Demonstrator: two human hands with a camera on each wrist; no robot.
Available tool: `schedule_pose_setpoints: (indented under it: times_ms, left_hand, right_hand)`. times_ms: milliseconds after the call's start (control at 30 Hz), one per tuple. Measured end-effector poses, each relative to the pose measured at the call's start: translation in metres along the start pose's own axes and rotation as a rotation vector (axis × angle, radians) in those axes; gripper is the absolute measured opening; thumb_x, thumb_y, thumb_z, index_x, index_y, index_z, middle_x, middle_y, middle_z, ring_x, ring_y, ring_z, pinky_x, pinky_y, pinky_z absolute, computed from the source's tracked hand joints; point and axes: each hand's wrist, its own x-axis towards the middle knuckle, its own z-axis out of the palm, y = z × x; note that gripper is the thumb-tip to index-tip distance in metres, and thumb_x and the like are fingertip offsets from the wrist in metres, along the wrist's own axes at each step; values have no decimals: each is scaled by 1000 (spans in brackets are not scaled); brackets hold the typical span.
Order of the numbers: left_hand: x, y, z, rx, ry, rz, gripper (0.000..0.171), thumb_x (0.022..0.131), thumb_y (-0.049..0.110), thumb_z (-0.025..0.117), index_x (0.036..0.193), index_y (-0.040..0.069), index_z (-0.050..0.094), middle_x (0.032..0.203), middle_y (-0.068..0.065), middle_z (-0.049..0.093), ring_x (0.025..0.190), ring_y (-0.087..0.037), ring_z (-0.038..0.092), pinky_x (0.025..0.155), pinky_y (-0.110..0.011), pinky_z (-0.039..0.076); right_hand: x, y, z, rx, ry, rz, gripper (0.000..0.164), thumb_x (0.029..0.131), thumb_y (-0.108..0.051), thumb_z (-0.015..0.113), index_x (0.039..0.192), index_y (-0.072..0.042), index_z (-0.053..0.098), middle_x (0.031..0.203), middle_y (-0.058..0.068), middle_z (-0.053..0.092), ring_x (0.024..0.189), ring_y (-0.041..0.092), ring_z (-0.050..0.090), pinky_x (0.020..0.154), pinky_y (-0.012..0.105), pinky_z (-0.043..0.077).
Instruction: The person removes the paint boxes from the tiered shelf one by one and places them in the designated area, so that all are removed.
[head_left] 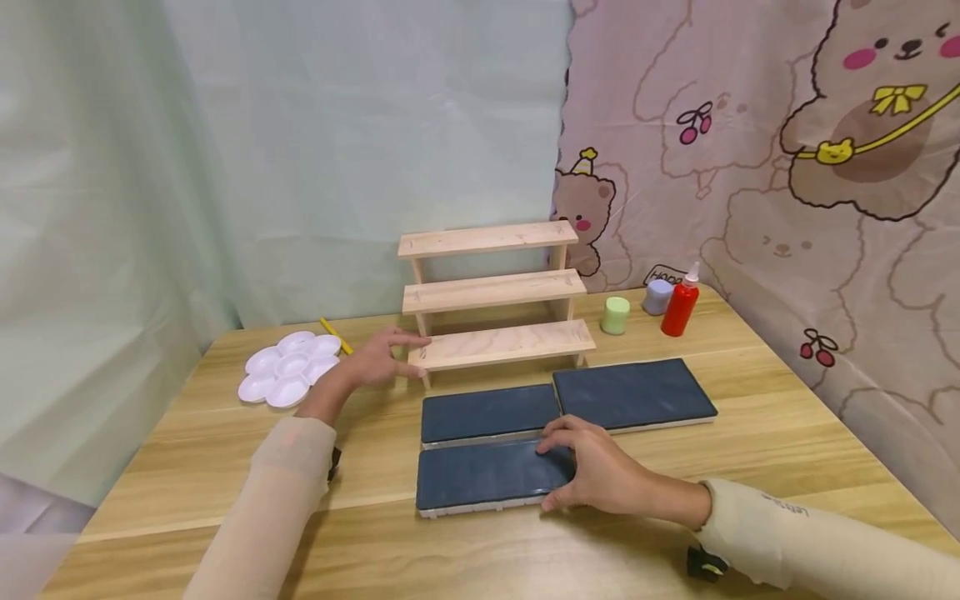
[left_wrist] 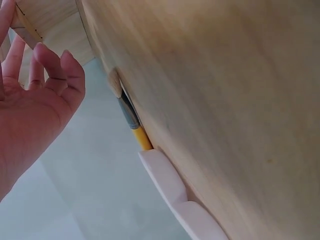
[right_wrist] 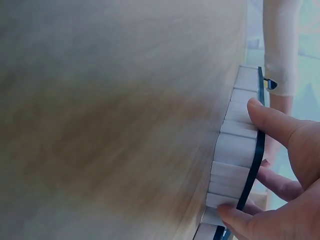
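A three-step wooden stand stands at the back of the table. My left hand is at the left end of its lowest step, with thumb and forefinger spread across that end; in the left wrist view the other fingers of the left hand are bent. My right hand grips the right end of the nearest paint box, a flat box with a dark lid. Its row of white cups shows in the right wrist view. Another paint box lies just behind, and a larger paint box lies to the right.
A white flower-shaped palette lies at the left, with a yellow-handled paintbrush beyond it. A green jar, a lavender jar and a red squeeze bottle stand at the back right. Curtains hang behind the table.
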Motion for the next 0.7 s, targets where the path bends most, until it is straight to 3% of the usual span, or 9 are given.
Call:
schedule_pose_setpoints:
  times_ms: [200, 433, 533, 700]
  left_hand:
    - [1, 2, -1, -5, 4, 25, 64, 85, 30, 80, 142, 10, 56, 145, -24, 41, 133, -45, 37, 105, -61, 34]
    - [-1, 6, 2, 79, 50, 125, 62, 86, 24, 79, 140, 3, 56, 145, -30, 38, 134, -47, 31, 102, -63, 35]
    - [-7, 12, 4, 129, 67, 99, 66, 86, 28, 79, 140, 0, 54, 148, -31, 33, 137, -49, 25, 105, -67, 27]
    - [-20, 27, 7, 167, 93, 17, 83, 89, 36, 75, 146, -10, 37, 152, -34, 22, 139, -51, 18, 107, -68, 24]
  right_hand:
    - [-2, -4, -5, 8, 7, 15, 54, 65, -35, 94, 109, -13, 73, 125, 2, 58, 115, 23, 56, 93, 44, 49]
    - [1, -8, -16, 64, 80, -13, 52, 74, -36, 88, 115, -8, 73, 131, 9, 62, 117, 31, 60, 89, 46, 54]
    - [5, -7, -22, 92, 133, -31, 56, 76, -34, 87, 121, -6, 71, 134, 13, 61, 118, 32, 60, 85, 45, 56]
    - [16, -2, -34, 141, 243, -49, 61, 77, -28, 87, 131, -8, 65, 140, 11, 57, 124, 32, 56, 85, 45, 56]
